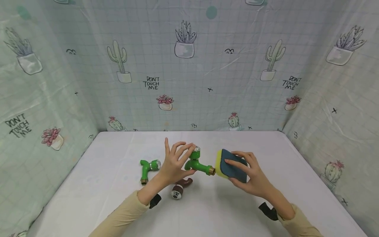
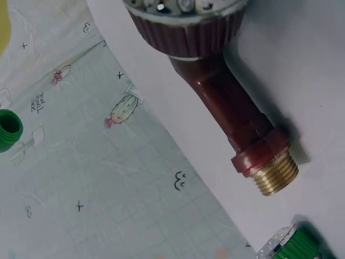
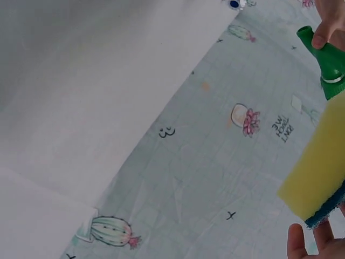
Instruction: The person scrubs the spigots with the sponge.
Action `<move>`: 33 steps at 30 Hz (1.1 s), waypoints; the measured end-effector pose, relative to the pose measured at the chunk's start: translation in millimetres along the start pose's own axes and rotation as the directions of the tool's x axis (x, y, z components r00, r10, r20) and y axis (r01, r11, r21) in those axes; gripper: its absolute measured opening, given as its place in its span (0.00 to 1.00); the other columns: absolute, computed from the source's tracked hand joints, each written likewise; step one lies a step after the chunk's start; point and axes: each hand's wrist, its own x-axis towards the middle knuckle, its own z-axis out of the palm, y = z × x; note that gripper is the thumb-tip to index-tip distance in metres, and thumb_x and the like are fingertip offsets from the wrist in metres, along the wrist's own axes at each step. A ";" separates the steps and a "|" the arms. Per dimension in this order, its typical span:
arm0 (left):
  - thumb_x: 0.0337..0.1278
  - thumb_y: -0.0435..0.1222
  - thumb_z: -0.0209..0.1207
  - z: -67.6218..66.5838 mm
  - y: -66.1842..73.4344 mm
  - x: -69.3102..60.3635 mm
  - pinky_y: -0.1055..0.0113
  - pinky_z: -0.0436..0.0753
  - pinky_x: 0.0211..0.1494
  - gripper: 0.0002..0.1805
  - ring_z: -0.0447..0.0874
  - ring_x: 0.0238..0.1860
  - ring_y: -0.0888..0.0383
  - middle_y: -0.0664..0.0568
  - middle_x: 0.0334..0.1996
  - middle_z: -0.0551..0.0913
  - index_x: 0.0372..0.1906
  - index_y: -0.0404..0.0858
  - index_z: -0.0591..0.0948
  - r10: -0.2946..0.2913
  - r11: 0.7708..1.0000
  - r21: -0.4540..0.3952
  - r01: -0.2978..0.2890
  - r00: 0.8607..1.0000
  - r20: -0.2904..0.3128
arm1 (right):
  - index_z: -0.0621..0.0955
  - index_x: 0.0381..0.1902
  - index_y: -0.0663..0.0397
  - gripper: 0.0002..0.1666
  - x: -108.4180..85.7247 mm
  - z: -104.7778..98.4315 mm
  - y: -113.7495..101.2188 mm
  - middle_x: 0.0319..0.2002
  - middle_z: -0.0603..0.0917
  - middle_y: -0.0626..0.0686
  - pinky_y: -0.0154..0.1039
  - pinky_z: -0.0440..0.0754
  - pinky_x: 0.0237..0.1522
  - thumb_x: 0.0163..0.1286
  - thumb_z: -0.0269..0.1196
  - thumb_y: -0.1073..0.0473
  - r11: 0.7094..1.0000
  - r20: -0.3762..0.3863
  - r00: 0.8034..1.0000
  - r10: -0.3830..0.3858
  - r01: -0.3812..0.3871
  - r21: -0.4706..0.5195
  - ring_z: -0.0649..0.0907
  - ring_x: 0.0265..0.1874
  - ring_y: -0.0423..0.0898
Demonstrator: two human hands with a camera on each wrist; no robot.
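Note:
In the head view my left hand (image 1: 174,164) pinches a green faucet (image 1: 199,166) by its knob and body, lifted above the table. The faucet's brass threaded end points right, close to the sponge's yellow face. My right hand (image 1: 254,176) grips the yellow sponge (image 1: 218,163) by its dark blue scouring side. In the right wrist view the sponge (image 3: 318,167) stands in front of part of the green faucet (image 3: 330,59), and left-hand fingers show on the faucet. The left wrist view catches only the spout mouth of the held faucet (image 2: 8,129).
A second green faucet (image 1: 145,171) lies on the white table (image 1: 118,197) at left. Below the left hand lies a brown faucet (image 1: 178,190), large in the left wrist view. Black wrist straps (image 1: 268,211) show beside the forearms. Cactus-print cloth (image 1: 207,98) walls the table's back and sides.

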 end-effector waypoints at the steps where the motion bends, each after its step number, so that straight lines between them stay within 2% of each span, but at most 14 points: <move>1: 0.19 0.51 0.72 -0.2 0.0 -0.4 0.25 0.46 0.53 0.48 0.67 0.53 0.48 0.48 0.51 0.74 0.57 0.37 0.70 -0.001 1.000 -0.002 0.001 1.000 0.009 | 0.76 0.53 0.47 0.27 1.5 0.6 -0.8 0.55 0.71 0.60 0.42 0.70 0.42 0.60 0.55 0.41 1.000 0.009 1.000 -0.003 0.002 0.010 0.67 0.48 0.51; 9: 0.23 0.46 0.70 -2.6 -1.5 0.1 0.26 0.40 0.55 0.45 0.65 0.55 0.47 0.50 0.56 0.73 0.58 0.38 0.69 -0.011 0.995 -0.096 0.015 0.999 0.042 | 0.75 0.54 0.45 0.27 9.7 8.0 -9.9 0.56 0.70 0.57 0.42 0.69 0.44 0.58 0.60 0.45 0.996 0.054 0.998 -0.018 0.013 0.083 0.67 0.50 0.48; 14: 0.22 0.45 0.70 -1.9 -0.9 -0.4 0.25 0.40 0.54 0.45 0.65 0.55 0.48 0.50 0.56 0.73 0.58 0.40 0.69 0.009 0.992 -0.122 -0.003 0.999 0.051 | 0.75 0.55 0.46 0.27 14.9 11.1 -14.6 0.56 0.69 0.59 0.37 0.69 0.50 0.59 0.59 0.44 0.994 0.033 0.999 -0.010 0.007 0.105 0.66 0.51 0.49; 22: 0.23 0.46 0.71 0.7 2.9 -1.8 0.26 0.41 0.55 0.46 0.65 0.55 0.49 0.50 0.56 0.73 0.58 0.38 0.69 0.000 0.989 -0.145 0.010 0.997 0.072 | 0.76 0.54 0.45 0.26 22.2 18.4 -20.1 0.56 0.69 0.62 0.42 0.67 0.46 0.61 0.55 0.41 0.995 -0.002 0.996 -0.088 0.088 0.053 0.65 0.49 0.50; 28: 0.23 0.44 0.71 0.6 6.5 -2.7 0.26 0.42 0.55 0.46 0.66 0.54 0.50 0.49 0.55 0.74 0.59 0.38 0.69 -0.017 0.976 -0.216 0.032 0.997 0.073 | 0.77 0.52 0.45 0.25 22.5 25.2 -20.8 0.54 0.70 0.64 0.42 0.66 0.45 0.60 0.56 0.41 0.992 -0.065 0.991 -0.120 0.122 0.030 0.65 0.48 0.52; 33: 0.23 0.44 0.71 0.2 12.6 -1.4 0.26 0.43 0.55 0.46 0.67 0.53 0.50 0.48 0.54 0.74 0.60 0.38 0.68 -0.004 0.957 -0.290 0.026 0.997 0.074 | 0.78 0.51 0.44 0.22 25.5 27.9 -20.2 0.53 0.71 0.66 0.45 0.65 0.45 0.61 0.56 0.44 0.981 -0.107 0.976 -0.191 0.186 -0.057 0.66 0.46 0.56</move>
